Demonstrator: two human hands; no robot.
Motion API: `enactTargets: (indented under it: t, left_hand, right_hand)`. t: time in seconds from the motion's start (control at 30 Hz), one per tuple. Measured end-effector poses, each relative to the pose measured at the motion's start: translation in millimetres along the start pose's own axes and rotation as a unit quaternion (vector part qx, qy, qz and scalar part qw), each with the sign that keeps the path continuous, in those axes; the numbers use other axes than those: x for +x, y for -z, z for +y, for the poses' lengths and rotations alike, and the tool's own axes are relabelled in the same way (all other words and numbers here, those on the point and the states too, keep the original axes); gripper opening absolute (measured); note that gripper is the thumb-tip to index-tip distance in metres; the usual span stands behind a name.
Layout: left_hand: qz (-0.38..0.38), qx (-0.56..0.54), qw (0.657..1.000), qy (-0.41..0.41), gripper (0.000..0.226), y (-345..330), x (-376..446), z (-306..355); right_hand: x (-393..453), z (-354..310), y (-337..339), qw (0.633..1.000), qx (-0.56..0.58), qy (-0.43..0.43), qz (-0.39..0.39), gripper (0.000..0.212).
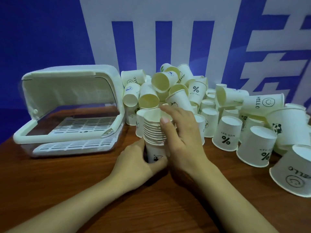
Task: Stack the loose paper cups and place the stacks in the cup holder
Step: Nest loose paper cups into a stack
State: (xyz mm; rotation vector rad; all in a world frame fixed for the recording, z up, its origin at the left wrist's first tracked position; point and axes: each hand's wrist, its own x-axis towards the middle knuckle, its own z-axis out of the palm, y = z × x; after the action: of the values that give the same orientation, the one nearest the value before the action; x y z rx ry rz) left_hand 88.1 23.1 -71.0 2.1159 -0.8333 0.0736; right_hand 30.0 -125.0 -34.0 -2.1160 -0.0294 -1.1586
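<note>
A brown wood-grain table (70,185) fills the lower part of the view. Behind it hangs a blue backdrop (38,36) with large white shapes (168,9) printed across it, reaching down to the table's far edge.

A brown wooden table (67,190) stands before a blue-and-white wall banner (168,39).
</note>
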Motion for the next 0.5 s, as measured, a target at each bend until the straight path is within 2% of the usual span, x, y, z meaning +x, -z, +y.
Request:
enactTargets:
  t: [0.13, 0.43, 0.5]
  left_hand:
    - [-0.020, -0.043, 0.999, -0.006, 0.051, 4.2, 1.9, -7.4]
    - [0.018, -0.079, 0.996, 0.027, 0.060, 4.0, -0.8, -8.4]
    - [0.024, -0.069, 0.997, 0.032, 0.068, 5.2, -0.4, -8.1]
  right_hand:
    - [-4.9, -0.7, -9.1, 1.000, 0.003, 0.017, 0.012, 0.052]
    - [-8.4, -3.9, -14.6, 1.000, -0.002, 0.005, 0.010, 0.048]
    - [4.2, -1.0, -7.7, 0.999, -0.011, 0.013, 0.043, 0.049]
